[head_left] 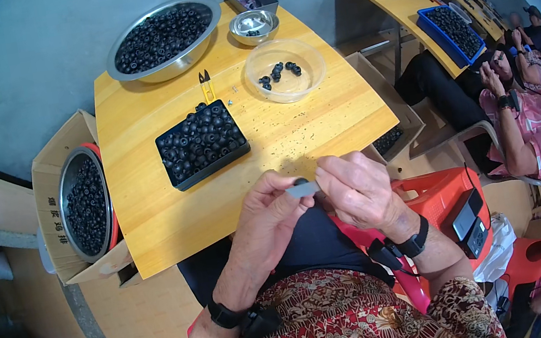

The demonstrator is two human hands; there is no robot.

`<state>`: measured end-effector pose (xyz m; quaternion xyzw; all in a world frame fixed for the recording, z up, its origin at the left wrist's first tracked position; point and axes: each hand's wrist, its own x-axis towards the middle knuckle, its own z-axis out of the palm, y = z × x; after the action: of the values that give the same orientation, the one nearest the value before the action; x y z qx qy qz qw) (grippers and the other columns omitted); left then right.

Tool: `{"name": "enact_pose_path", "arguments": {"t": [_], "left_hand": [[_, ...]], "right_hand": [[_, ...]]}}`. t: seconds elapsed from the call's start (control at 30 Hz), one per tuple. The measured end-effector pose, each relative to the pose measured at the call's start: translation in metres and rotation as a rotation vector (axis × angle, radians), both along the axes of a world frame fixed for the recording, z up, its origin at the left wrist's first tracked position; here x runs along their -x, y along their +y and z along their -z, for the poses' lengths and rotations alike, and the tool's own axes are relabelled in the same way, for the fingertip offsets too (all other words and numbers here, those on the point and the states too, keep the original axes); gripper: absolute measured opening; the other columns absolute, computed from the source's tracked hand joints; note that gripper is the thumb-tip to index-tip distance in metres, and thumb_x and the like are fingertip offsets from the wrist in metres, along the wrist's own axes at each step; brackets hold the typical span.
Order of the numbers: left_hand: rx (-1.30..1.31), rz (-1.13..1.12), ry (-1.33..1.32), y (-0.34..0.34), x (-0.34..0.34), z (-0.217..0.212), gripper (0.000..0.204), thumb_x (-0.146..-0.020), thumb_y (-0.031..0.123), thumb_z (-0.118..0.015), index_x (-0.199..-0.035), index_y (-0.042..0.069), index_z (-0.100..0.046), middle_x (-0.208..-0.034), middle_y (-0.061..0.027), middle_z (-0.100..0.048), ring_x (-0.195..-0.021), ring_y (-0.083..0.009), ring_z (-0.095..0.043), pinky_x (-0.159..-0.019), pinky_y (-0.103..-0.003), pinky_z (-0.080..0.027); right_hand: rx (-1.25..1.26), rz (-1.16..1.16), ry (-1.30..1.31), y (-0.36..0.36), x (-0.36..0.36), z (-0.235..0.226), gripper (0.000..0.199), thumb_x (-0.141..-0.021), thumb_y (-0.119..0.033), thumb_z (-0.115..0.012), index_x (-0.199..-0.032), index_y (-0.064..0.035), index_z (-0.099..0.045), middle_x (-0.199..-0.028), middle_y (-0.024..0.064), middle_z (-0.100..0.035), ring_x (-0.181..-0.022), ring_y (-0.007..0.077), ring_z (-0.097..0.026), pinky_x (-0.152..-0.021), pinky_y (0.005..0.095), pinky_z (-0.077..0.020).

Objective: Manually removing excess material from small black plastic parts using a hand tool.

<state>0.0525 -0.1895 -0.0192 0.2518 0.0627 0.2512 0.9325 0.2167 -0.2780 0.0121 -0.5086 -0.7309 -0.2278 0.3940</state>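
My left hand (pixel 267 215) is closed in a pinch around a small black round part (pixel 300 181). A flat grey piece (pixel 302 190) lies at the tip of the left thumb; whether it is a wrap or a loose strip, I cannot tell. Close beside it, my right hand (pixel 358 191) has its fingers curled together, and what they hold is hidden. Both hands are above my lap at the table's near edge. In front of them stands a black square tray (pixel 202 144) heaped with black round parts. Yellow-handled snips (pixel 207 87) lie just behind it, blades pointing away.
On the wooden table (pixel 155 239) are a large metal bowl (pixel 206 42) of black parts, a clear plastic bowl (pixel 297 88) holding several, a small metal bowl (pixel 255 20) and a dark box (pixel 267 3). A cardboard box (pixel 55 225) stands left. Other people sit at right.
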Motion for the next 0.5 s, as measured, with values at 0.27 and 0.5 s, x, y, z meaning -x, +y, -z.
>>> {"name": "enact_pose_path", "arguments": {"t": [0.27,0.5], "left_hand": [[-0.171,-0.063,-0.020,0.004,-0.002,-0.018,0.011,-0.091,0.014,-0.069,-0.098,0.009,-0.062,-0.092,-0.0077,-0.064,-0.086,-0.0169,-0.060,-0.085,-0.035,-0.047],[-0.014,-0.024,-0.026,0.001,-0.008,-0.002,0.015,-0.094,0.018,-0.066,-0.106,0.010,-0.063,-0.096,-0.0059,-0.065,-0.090,-0.0169,-0.061,-0.089,-0.036,-0.047]], "right_hand": [[0.020,0.221,0.302,0.007,-0.025,0.005,0.015,-0.078,0.008,-0.068,-0.091,0.0011,-0.064,-0.088,0.0152,-0.066,-0.079,0.0290,-0.066,-0.069,0.0350,-0.0531],[0.069,0.042,0.450,-0.001,0.003,-0.020,0.024,-0.075,0.002,-0.074,-0.097,0.0008,-0.068,-0.089,0.0138,-0.067,-0.079,0.0277,-0.065,-0.070,0.0351,-0.0536]]}}
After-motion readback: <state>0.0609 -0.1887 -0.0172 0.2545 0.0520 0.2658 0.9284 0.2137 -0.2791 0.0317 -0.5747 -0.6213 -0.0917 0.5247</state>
